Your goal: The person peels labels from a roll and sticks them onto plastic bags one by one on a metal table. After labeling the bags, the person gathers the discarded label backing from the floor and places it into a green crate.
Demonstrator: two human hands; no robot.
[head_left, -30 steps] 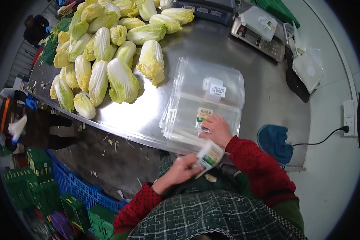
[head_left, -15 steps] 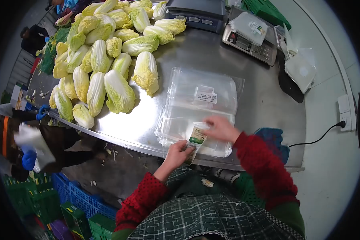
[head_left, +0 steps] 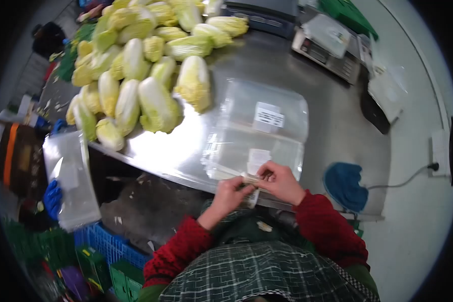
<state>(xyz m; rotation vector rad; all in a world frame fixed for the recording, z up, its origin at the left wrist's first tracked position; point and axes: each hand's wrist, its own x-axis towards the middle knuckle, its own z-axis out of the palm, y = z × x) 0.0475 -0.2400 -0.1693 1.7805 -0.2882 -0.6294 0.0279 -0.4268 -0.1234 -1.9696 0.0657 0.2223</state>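
My left hand (head_left: 229, 195) is closed on a strip of printed labels (head_left: 251, 199) at the table's front edge. My right hand (head_left: 282, 182) pinches the upper end of the same strip, its fingertips close to the left ones. Both hands hide much of the strip, and its print is blurred. Just beyond them lies a stack of clear plastic bags (head_left: 236, 113). On the stack are a white label with dark print (head_left: 269, 117) and, nearer my fingers, a paler label (head_left: 259, 157).
Napa cabbages (head_left: 158, 103) are heaped on the steel table (head_left: 332, 121) at left. Scales (head_left: 327, 50) stand at the back, and a blue cloth-like item (head_left: 346, 186) lies at right. At left, a co-worker's blue-gloved hand (head_left: 53, 199) holds clear bags (head_left: 75, 176). Crates (head_left: 103, 244) sit below.
My right hand has come down and inward to the strip, meeting the left fingertips. The strip's green print has gone from sight and a paler label shows on the bags. The co-worker's bags have swung upright.
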